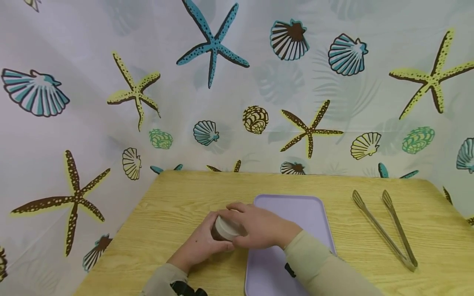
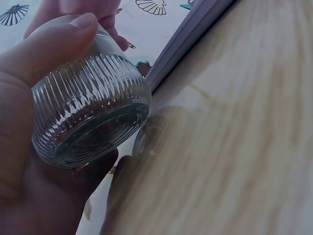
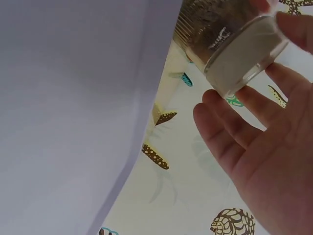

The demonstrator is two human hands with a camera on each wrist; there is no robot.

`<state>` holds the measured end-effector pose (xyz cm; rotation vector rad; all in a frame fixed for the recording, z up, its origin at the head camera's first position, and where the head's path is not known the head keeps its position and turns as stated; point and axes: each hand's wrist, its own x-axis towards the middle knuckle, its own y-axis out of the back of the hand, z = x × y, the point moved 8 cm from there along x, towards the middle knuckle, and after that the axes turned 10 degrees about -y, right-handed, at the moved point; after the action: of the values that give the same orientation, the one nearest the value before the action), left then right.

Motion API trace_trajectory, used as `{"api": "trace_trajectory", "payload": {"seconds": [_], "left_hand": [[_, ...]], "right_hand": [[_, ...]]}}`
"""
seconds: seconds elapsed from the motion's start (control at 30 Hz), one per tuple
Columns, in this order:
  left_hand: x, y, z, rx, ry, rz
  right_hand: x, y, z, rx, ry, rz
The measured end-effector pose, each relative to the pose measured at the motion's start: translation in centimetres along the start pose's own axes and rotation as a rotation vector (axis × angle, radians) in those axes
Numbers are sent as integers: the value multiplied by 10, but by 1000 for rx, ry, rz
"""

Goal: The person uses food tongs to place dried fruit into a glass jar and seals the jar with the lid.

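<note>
A ribbed glass jar (image 2: pixel 93 93) with a whitish, smooth-sided lid (image 1: pixel 226 228) is between my two hands, left of the tray. My left hand (image 1: pixel 203 242) grips the jar's body, the thumb along one side and fingers round the other. From above, my right hand (image 1: pixel 259 226) holds the lid by its rim with fingertips and thumb. In the right wrist view the lid (image 3: pixel 247 56) sits on the jar. The jar's base shows in the left wrist view, tilted and close over the wooden table. Its contents are mostly hidden by the hands.
A lilac tray (image 1: pixel 292 209) lies on the wooden table (image 1: pixel 177 193), under my right forearm. Metal tongs (image 1: pixel 389 234) lie spread apart to its right. A white curtain (image 1: pixel 237 90) printed with starfish and shells hangs behind the table and along its sides.
</note>
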<state>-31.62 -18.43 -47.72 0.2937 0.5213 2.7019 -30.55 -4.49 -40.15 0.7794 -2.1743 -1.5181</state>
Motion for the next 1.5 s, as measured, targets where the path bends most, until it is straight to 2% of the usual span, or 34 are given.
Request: {"api": "trace_trajectory", "payload": {"seconds": [0.1,0.2,0.5,0.9,1.1,1.37,1.5], "left_hand": [[0,0,0,-3,7,-6],[1,-1,2,3,-6,-9],[2,0,4,26,-45,-1],[1,0,1,18,-48,-22],[2,-3,0,-3,-42,-30],[4,-7,-4,22,-19,-55],[5,-6,-5,-6,-25,-59]], "right_hand": [[-1,2,0,3,26,-24],[0,4,0,5,11,-25],[4,9,-1,-84,-126,35],[5,0,-6,-152,-142,32],[7,-1,-6,-136,-160,50],[10,-6,-11,-169,-175,62],[10,-6,-12,-172,-181,59]]}}
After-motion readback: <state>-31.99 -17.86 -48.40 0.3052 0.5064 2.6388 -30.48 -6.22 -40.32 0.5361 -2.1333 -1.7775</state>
